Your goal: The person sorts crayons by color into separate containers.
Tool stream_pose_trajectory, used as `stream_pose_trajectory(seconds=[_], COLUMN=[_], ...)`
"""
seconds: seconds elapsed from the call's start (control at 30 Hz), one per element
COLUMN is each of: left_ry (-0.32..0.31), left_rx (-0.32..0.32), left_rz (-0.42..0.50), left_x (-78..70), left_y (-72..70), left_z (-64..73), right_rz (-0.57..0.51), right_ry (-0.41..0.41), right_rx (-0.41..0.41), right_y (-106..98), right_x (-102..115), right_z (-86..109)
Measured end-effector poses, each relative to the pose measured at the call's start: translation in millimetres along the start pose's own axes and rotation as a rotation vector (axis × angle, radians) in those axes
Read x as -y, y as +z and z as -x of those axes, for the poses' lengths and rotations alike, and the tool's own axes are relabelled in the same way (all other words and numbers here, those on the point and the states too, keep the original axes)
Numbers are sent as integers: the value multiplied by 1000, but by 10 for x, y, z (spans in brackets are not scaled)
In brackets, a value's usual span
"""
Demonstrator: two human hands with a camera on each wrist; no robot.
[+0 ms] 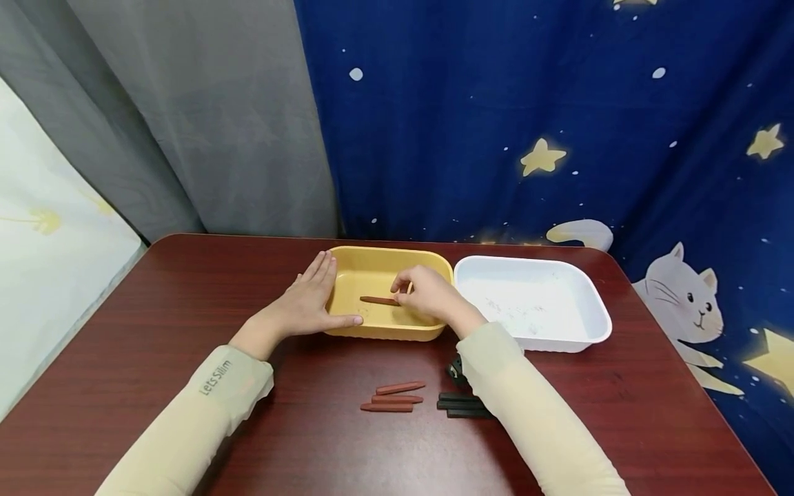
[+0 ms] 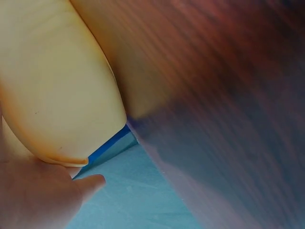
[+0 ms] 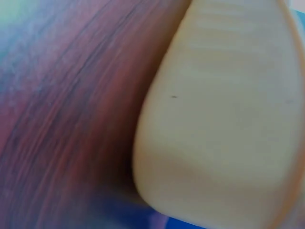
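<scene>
Inside the yellow tray (image 1: 347,286), my right hand (image 1: 428,293) pinches one end of a brown crayon (image 1: 377,300), which lies roughly level. My left hand (image 1: 304,303) rests against the tray's left end, its fingers straight along the rim and the thumb stretched over the front edge. The left wrist view shows part of that hand (image 2: 43,198) against the tray's wall (image 2: 62,95). Only the tray's outer wall (image 3: 214,105) fills the right wrist view; the fingers and crayon are hidden there.
A white tray (image 1: 527,331) stands beside the yellow one. Three reddish-brown crayons (image 1: 397,399) lie in front on the dark wooden table (image 1: 310,441). Several black crayons (image 1: 462,405) and a small black object (image 1: 455,370) are partly covered by the right sleeve. Curtains (image 1: 434,138) hang behind.
</scene>
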State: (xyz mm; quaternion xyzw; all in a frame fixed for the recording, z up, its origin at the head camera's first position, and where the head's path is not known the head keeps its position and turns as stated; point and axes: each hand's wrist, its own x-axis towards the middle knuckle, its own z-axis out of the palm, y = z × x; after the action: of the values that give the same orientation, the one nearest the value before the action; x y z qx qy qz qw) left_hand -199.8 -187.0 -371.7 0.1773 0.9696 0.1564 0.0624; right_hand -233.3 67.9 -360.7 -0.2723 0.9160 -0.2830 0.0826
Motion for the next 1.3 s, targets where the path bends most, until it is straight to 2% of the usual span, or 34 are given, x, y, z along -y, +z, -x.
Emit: stream_pose_trajectory(seconds=[0.37, 0.57, 0.73, 0.97, 1.3], left_ry=[3, 8, 9, 0, 16], left_rx=[10, 11, 15, 8, 12], left_rz=[10, 26, 25, 4, -12], left_x=[35, 38, 54, 66, 10], left_y=[-1, 23, 26, -13, -19], left_z=[-6, -3, 8, 2, -6], right_rz=[7, -2, -54, -24, 22], right_ry=[-128, -185, -249, -285, -206], right_rx=[-75, -129, -137, -61, 158], right_y=[-90, -30, 24, 98, 316], right_x=[160, 225, 332, 461, 345], right_z=[407, 655, 835, 955, 996])
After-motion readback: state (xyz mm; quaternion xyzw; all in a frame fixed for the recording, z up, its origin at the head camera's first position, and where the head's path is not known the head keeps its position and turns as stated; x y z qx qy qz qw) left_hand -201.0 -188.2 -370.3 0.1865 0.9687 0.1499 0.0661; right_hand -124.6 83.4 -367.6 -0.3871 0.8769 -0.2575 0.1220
